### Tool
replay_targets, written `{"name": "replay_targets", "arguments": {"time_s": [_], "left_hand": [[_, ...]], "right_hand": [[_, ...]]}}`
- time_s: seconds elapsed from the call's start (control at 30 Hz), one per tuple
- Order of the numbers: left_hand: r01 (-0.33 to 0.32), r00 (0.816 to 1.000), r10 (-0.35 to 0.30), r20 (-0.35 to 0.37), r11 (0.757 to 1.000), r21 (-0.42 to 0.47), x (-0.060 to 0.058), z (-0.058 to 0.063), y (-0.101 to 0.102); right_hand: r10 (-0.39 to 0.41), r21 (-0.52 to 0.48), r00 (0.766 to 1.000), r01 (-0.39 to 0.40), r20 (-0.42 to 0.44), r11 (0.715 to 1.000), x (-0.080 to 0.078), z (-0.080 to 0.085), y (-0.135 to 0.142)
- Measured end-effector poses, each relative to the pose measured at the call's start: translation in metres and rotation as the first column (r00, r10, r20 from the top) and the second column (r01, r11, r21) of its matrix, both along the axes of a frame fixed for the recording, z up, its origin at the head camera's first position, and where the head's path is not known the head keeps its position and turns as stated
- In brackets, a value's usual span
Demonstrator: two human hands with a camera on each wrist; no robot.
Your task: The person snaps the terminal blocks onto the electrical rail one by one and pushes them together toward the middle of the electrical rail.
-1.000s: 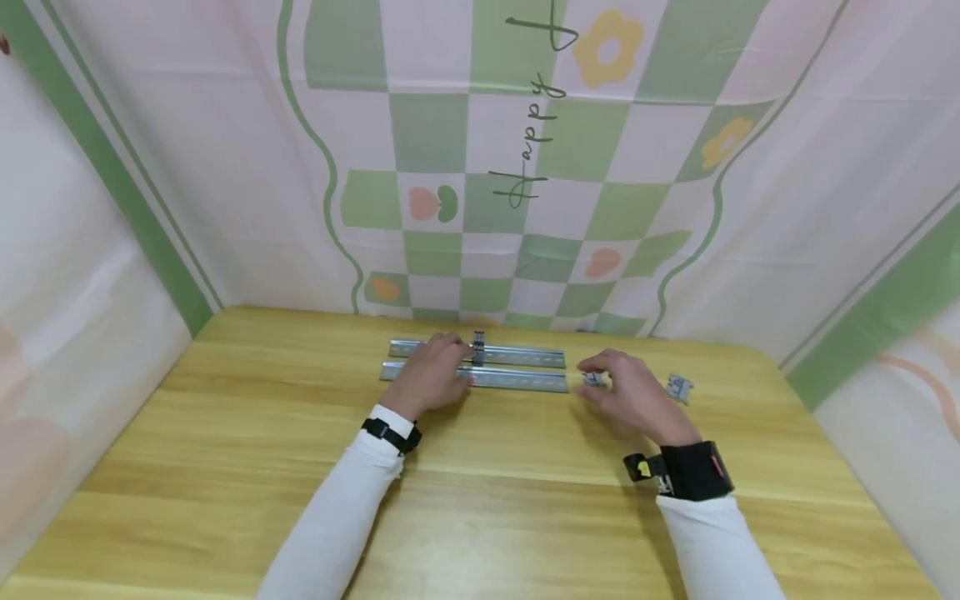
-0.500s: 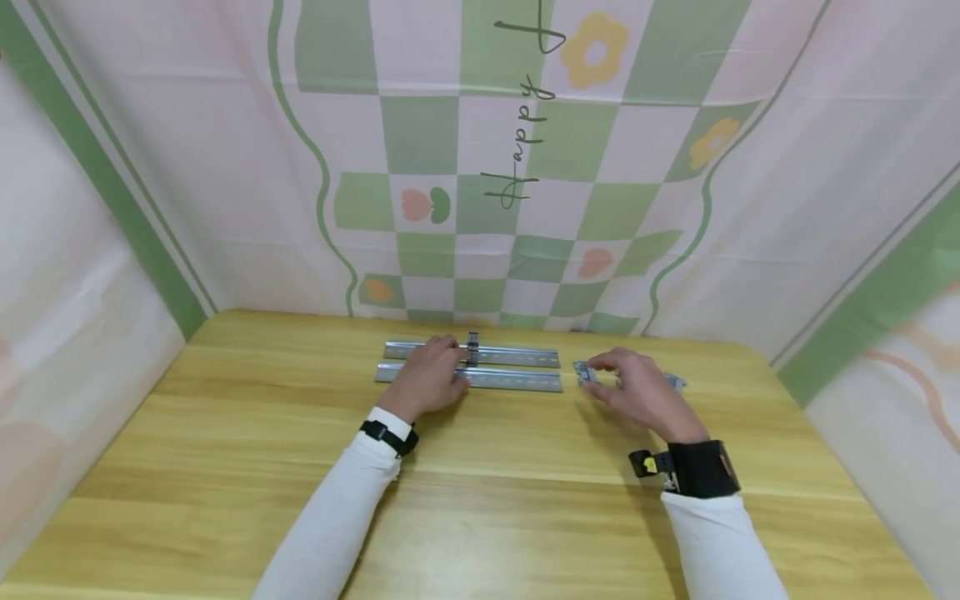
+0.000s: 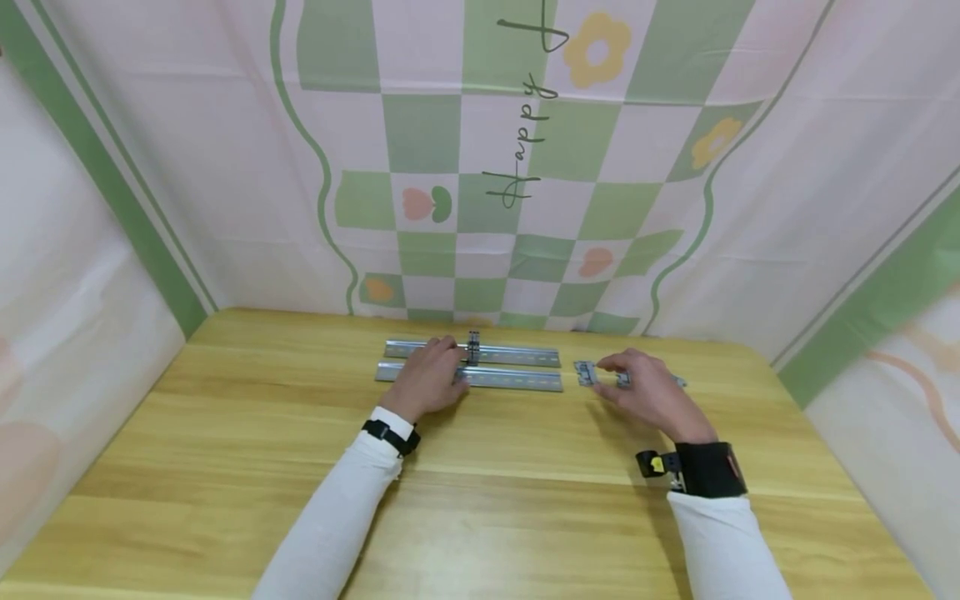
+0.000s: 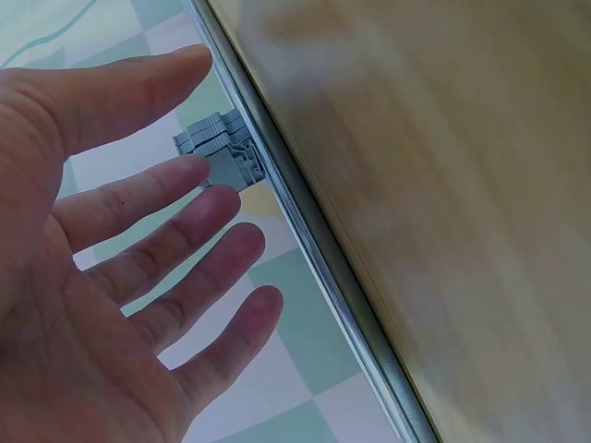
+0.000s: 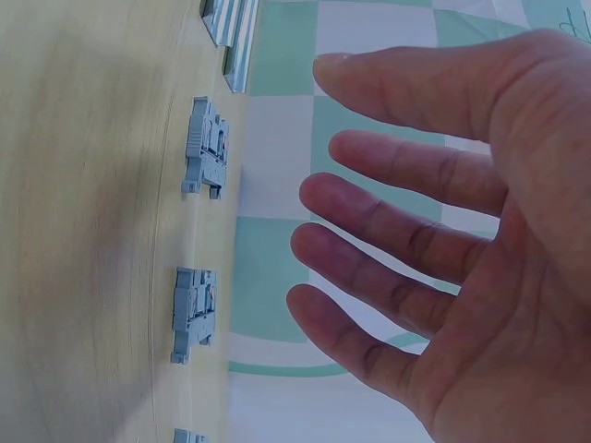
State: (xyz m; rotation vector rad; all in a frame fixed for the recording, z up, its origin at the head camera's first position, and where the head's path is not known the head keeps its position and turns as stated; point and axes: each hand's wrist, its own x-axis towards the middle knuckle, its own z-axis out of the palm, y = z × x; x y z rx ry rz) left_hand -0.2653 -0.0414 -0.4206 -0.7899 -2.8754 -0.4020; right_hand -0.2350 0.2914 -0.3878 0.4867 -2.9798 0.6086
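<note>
Two slotless-looking metal rails lie parallel on the table, a rear rail (image 3: pixel 517 357) and a front rail (image 3: pixel 517 380). Grey terminal blocks (image 3: pixel 473 347) stand together on the rear one. My left hand (image 3: pixel 426 379) is over the rails, just left of these blocks; in the left wrist view its fingers are spread and hold nothing. To the right of the rails my right hand (image 3: pixel 648 392) hovers with parted, loosely bent fingers. Nothing is between them in the right wrist view. A loose terminal block (image 5: pixel 207 148) lies by its fingertips, and a second block (image 5: pixel 194 314) lies farther right.
A third loose block (image 5: pixel 189 436) is partly cut off in the right wrist view. The wooden table (image 3: pixel 480 517) ends at the back against a checked cloth (image 3: pixel 491 208). Cloth walls also stand at both sides.
My right hand has shifted slightly right, and the nearest loose block now shows outside its fingers instead of between them. My left hand has stayed in place over the rails.
</note>
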Motion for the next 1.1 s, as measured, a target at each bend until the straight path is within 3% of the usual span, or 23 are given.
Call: {"name": "replay_targets", "arguments": {"time_s": [0.4,0.67,1.1], "left_hand": [[-0.015,1.0,0.015,0.006,1.0,-0.004,0.0005,0.0011,-0.0009],[-0.072,0.997,0.072,0.04,0.997,0.002,-0.0001,0.0027,-0.0041],[-0.051,0.998,0.052,0.037,0.998,-0.024,0.0016,0.0007,-0.0015]], "right_hand": [[0.002,-0.004,1.0,-0.002,-0.001,1.0,0.0005,-0.0011,0.0007],[-0.003,0.002,1.0,0.003,-0.01,1.0,0.001,-0.0018,0.0002],[0.006,-0.013,1.0,-0.006,0.009,1.0,0.0019,-0.0011,-0.0016]]}}
